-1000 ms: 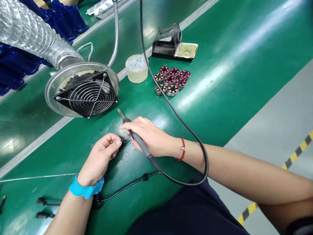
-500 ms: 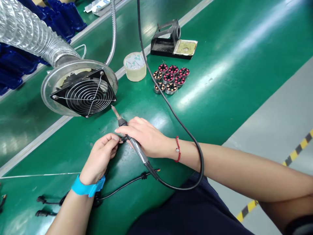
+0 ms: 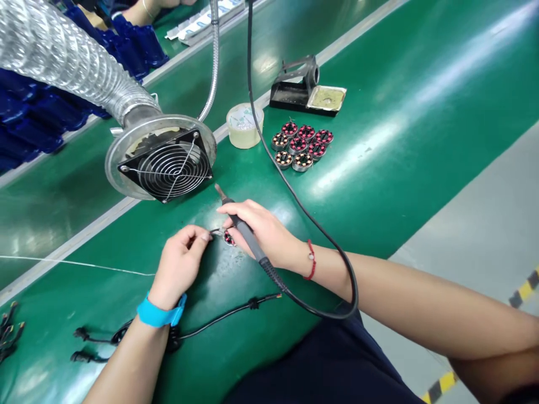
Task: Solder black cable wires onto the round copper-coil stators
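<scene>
My right hand (image 3: pixel 263 233) is closed around a soldering iron (image 3: pixel 248 235), whose tip points up and left toward the fan. Below its fingers a small round coil part (image 3: pixel 229 238) shows, partly covered by the hand. Pinched in my left hand (image 3: pixel 181 258) is the end of a thin black cable (image 3: pixel 215 230), close to that coil part. A thin pale wire (image 3: pixel 105 269) runs leftward from near my left wrist. Several round coil parts with red or yellowish segments (image 3: pixel 297 146) sit grouped beyond my hands.
A fan (image 3: pixel 177 173) on a silver duct hangs at upper left. Behind are a tape roll (image 3: pixel 245 127) and an iron stand (image 3: pixel 295 95). Black cables (image 3: pixel 223 317) lie in front. Blue parts (image 3: pixel 33 118) and another person's arm are across the table.
The view has shifted, so the scene sits lower and further right. Between my hands, the coil part has come into sight, and the iron is turned slightly. Another person's arm now shows at the top.
</scene>
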The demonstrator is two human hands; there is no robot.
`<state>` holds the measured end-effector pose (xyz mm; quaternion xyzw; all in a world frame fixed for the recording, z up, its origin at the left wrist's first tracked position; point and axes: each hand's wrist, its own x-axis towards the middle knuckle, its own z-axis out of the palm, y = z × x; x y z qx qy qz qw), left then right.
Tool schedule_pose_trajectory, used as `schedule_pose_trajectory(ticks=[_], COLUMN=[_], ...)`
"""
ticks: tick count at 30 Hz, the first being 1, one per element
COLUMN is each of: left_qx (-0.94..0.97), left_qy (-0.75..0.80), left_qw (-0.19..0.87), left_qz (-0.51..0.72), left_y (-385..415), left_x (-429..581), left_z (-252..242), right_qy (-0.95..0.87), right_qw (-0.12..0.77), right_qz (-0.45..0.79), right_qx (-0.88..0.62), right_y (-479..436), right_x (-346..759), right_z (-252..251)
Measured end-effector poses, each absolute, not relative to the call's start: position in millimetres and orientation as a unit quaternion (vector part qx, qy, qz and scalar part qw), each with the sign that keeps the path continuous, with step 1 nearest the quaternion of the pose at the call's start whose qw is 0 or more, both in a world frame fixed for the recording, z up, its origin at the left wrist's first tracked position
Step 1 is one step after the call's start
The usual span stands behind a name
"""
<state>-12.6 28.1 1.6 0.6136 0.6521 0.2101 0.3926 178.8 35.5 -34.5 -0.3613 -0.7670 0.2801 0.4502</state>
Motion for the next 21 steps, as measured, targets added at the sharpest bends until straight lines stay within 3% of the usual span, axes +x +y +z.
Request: schedule_pose_trajectory(ticks=[4,9,11,14,21], left_qx=[0.559,0.606,0.608,0.597,0.474], left_qy=[0.726,0.696,0.676,0.649,0.559], left_qw=[0.282,0.051,0.106,0.287,0.521], left_qz=[0.283,0.381,0.403,0.374,0.438], left_y=[44.7,45.1,34.9,19.1,13.8], left_x=[-48.2,-51.2,-35.5,-13.5,-3.4], left_z=[-3.2,6.3,11.1,14.1,9.9], right_qy=[-0.755,-0.752,-0.754,-0.755,-0.778], right_qw=[0.472,0.486,0.488,0.478,0.448], right_qz=[0.253,0.219,0.221,0.271,0.306], right_qx=[-0.378,-0.387,-0.379,-0.357,-0.317], right_y=[37.6,38.2,38.3,38.3,35.5], right_x=[190.0,193.7,192.5,190.6,186.0], right_z=[-28.2,-26.4,-28.3,-32.3,-33.0])
